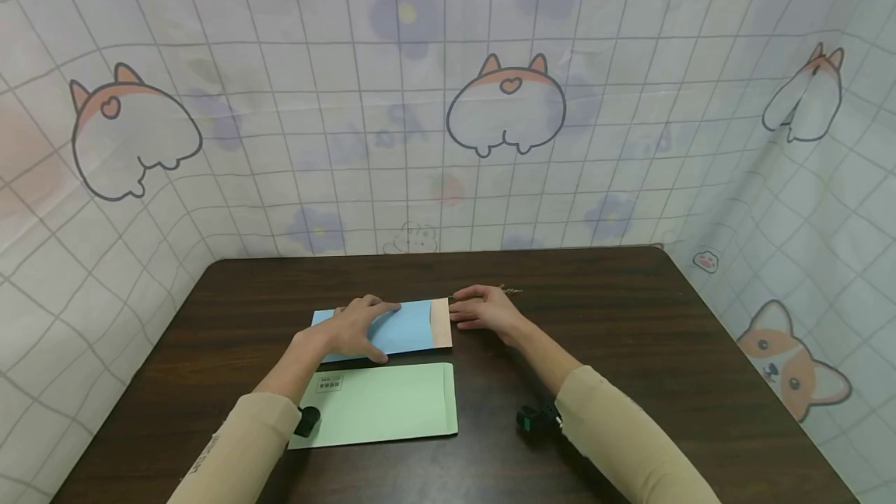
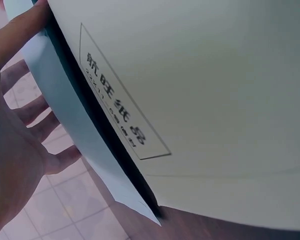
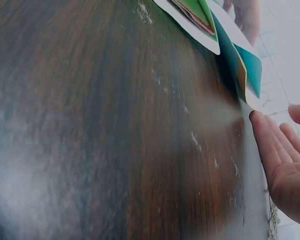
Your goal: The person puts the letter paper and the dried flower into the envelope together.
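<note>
A blue envelope (image 1: 409, 325) lies flat on the table, with a beige strip (image 1: 440, 323) at its right end. My left hand (image 1: 353, 329) rests on it with the fingers spread, thumb at the near edge. Just past the right end is my right hand (image 1: 486, 308), its fingers extended and the fingertips at the beige edge. In the right wrist view the fingers (image 3: 270, 142) are straight, close to the envelope's corner. A pale green envelope (image 1: 381, 403) with a printed box of characters (image 2: 122, 107) lies nearer me, below the blue one.
A small dried sprig (image 1: 513, 291) lies behind my right hand, partly hidden by it. The dark wood table (image 1: 595, 294) reaches back to a patterned cloth wall (image 1: 392, 201). Inside the green envelope's opening (image 3: 197, 17), reddish layers show in the right wrist view.
</note>
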`<state>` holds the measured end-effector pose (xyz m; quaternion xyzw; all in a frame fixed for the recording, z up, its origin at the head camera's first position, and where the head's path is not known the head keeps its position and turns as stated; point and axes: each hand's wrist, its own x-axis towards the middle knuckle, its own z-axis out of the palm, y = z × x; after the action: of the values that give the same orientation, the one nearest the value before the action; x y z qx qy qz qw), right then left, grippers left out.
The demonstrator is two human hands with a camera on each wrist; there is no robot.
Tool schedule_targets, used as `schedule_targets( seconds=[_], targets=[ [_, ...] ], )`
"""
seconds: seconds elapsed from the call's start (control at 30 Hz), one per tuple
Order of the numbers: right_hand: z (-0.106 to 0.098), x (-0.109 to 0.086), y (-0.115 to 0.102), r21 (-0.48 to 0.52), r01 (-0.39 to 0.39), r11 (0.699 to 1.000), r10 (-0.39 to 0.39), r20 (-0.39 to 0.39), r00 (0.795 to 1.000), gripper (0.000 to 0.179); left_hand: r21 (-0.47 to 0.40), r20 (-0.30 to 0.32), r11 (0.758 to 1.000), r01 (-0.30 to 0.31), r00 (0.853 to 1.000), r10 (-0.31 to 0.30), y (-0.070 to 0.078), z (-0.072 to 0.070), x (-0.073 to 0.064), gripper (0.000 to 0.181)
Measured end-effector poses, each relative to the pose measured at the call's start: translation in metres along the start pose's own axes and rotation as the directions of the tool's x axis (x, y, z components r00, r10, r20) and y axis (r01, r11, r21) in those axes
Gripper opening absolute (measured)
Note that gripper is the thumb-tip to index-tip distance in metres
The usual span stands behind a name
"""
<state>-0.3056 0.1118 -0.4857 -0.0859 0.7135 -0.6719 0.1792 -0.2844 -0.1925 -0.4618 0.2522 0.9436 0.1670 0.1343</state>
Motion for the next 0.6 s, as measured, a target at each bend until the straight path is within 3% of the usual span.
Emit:
schedule_targets(
  seconds=[0.6],
  targets=[
    [0.018,0.006,-0.003,0.021,-0.023,1.0,0.022,0.023,0.999,0.037,0.018,0.013,1.0,0.018,1.0,-0.018,0.003,0.001,0.002,0.094]
  ],
)
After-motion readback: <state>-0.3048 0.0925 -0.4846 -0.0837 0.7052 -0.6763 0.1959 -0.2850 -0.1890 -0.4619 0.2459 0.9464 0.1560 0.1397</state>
